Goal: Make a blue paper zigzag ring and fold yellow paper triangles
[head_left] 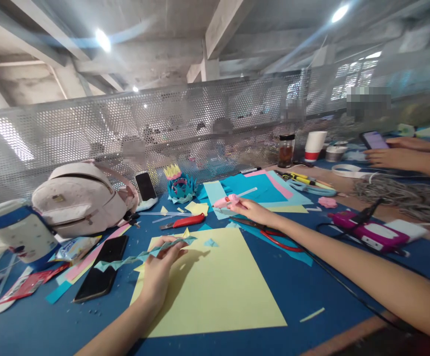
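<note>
Paper covers the blue tabletop (311,282): at lower centre the left hand (159,269) pinches a zigzag teal paper strip (141,255) over a yellow sheet (215,287), its grip clamped on the strip's end so the strip hangs clear. Right of centre, the right hand (250,208) closes its grip on a pink glue gun (225,200), nozzle aimed leftward, beside red-handled scissors (274,236).

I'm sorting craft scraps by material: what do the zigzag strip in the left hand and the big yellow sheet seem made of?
The zigzag strip held by the left hand looks like thin matte teal paper: it bends and sags. The yellow sheet looks like matte craft paper, lying flat with crisp edges.
</note>
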Action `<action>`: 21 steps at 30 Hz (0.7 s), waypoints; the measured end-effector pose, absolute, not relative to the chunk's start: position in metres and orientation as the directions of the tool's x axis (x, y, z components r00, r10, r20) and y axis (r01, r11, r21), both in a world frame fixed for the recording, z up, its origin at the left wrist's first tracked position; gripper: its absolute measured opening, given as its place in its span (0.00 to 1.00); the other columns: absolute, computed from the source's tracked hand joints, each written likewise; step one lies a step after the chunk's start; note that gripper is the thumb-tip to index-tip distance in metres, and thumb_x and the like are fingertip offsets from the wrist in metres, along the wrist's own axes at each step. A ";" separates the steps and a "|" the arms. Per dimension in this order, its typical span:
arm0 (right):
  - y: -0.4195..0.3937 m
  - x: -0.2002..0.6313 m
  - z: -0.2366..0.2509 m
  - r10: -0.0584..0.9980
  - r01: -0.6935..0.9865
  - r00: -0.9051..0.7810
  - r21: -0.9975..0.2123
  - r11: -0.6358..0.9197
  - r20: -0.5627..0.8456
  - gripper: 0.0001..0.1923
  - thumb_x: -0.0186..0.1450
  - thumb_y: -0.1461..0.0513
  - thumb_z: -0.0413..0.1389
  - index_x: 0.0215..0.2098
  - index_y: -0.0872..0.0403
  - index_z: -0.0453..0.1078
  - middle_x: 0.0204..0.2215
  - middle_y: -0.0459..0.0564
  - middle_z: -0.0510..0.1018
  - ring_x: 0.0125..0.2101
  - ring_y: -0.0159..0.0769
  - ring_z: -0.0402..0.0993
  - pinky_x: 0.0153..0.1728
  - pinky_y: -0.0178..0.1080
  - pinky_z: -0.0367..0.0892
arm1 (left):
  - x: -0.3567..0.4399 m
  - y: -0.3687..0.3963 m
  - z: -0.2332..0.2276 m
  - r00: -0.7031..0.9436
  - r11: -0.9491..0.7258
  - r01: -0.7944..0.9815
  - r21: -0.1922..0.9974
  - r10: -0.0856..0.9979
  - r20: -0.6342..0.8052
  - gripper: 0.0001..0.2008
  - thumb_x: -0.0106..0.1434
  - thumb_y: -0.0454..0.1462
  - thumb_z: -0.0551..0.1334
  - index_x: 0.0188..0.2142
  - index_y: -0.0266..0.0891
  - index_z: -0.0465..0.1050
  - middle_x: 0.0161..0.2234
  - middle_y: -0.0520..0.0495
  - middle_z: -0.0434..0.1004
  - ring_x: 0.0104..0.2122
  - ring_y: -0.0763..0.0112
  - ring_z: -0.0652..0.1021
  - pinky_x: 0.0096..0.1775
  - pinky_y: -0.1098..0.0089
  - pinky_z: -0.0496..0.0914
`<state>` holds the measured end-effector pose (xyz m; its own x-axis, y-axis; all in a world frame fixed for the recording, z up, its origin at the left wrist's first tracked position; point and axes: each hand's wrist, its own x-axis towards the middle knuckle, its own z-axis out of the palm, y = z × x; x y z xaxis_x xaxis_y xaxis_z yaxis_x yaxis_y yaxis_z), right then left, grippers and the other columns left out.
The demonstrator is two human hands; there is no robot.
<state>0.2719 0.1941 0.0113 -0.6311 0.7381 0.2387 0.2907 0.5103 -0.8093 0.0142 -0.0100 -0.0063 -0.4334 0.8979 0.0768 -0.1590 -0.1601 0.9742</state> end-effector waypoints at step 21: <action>0.213 0.317 0.023 0.770 0.713 -0.581 -0.290 0.638 0.264 0.31 0.63 0.38 0.50 0.41 0.54 0.77 0.40 0.59 0.80 0.43 0.54 0.75 0.40 0.47 0.69 | 0.012 -0.006 -0.005 -0.455 -0.153 -0.224 0.963 0.890 0.036 0.16 0.49 0.42 0.75 0.32 0.40 0.71 0.30 0.50 0.80 0.38 0.63 0.82 0.46 0.63 0.76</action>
<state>0.3166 0.2129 0.0227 -0.5812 0.7697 0.2642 0.7132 0.6381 -0.2901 0.0116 -0.0059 -0.0047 -0.4551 0.8897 0.0357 -0.2239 -0.1532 0.9625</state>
